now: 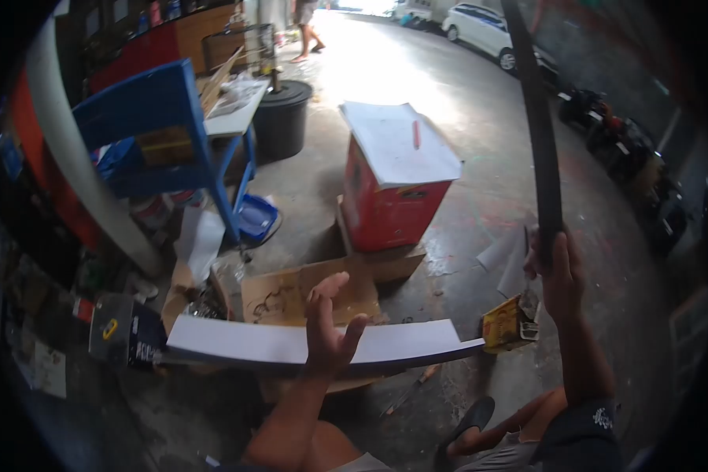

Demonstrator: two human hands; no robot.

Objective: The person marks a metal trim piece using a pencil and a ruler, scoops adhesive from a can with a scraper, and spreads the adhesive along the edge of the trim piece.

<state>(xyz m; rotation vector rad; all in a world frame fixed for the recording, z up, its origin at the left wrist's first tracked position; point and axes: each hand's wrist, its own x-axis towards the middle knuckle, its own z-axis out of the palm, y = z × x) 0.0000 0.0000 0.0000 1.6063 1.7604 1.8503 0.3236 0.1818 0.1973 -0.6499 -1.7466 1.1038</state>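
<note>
The right hand (562, 275) has its grip wrapped around the lower end of a long dark strip (541, 141), which rises steeply past the red bin (385, 208) to the top edge of the view. The left hand (332, 334) has its grip spread, fingers and thumb apart, over a long white board (240, 338), though whether it touches the board cannot be told. That board lies crosswise before the person, in front of flattened cardboard (283, 295), its right end just beside a yellow box (503, 326).
</note>
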